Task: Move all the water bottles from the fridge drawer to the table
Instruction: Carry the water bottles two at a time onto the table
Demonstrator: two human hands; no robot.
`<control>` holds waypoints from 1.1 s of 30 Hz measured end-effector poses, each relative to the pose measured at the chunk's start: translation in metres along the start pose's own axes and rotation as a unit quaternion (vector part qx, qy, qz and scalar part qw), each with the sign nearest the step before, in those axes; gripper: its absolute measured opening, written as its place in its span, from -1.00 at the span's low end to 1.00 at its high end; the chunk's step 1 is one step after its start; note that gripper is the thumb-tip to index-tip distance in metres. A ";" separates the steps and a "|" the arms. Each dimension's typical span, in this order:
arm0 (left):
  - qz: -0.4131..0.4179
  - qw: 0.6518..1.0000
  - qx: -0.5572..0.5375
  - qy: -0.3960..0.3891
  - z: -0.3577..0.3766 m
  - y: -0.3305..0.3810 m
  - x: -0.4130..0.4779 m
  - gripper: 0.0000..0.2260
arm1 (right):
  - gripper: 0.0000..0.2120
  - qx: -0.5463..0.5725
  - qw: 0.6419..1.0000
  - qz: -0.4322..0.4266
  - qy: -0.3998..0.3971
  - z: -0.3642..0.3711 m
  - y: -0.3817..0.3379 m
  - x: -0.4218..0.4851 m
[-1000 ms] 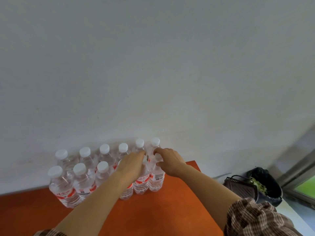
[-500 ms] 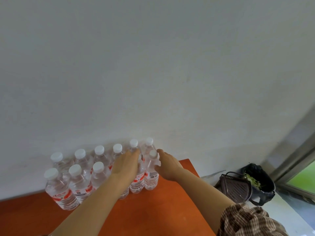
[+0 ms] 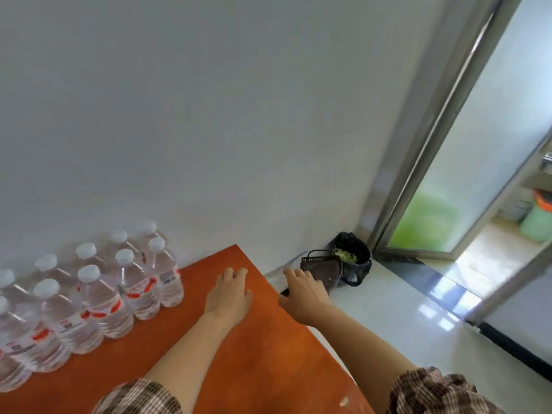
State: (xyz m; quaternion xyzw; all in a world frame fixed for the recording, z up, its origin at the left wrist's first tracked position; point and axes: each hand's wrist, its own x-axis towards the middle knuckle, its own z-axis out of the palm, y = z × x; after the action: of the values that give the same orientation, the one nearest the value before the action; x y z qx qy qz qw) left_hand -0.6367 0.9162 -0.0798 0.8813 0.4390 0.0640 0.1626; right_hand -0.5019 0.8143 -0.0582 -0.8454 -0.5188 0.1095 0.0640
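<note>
The fingers [image 3: 236, 273] of the left hand [image 3: 228, 295] are loosely bent and hold nothing, low over the orange worktop [image 3: 254, 354]. The right hand [image 3: 303, 295], just beside it past the worktop's right edge, is likewise relaxed and empty. The water bottles [image 3: 98, 297] stand upright in two rows at the worktop's left, against the white wall [image 3: 209, 115], apart from both hands.

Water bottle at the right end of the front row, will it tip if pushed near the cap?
That bottle looks tall and narrow, so a high push would probably tip it. It seems full and capped, so likely heavyish and firm.
</note>
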 end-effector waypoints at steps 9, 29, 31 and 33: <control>0.165 0.984 -0.003 -0.070 0.070 0.247 -0.102 -0.63 | -0.42 0.020 0.979 0.187 0.080 -0.041 0.211 -0.212; 0.493 0.861 -0.001 -0.129 0.196 0.675 -0.409 -0.61 | -0.39 0.050 0.855 0.487 0.172 -0.091 0.493 -0.658; 0.514 0.847 0.003 -0.136 0.211 0.707 -0.426 -0.60 | -0.41 0.051 0.842 0.509 0.173 -0.091 0.517 -0.680; 0.535 0.832 0.000 -0.146 0.227 0.738 -0.440 -0.58 | -0.44 0.048 0.833 0.526 0.167 -0.091 0.543 -0.698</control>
State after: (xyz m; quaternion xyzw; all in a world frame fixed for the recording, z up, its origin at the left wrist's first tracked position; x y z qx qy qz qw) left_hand -0.2895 0.1001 -0.0264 0.9776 -0.1302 0.0121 0.1649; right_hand -0.3157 -0.0535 -0.0077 -0.9920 0.0283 0.0083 0.1229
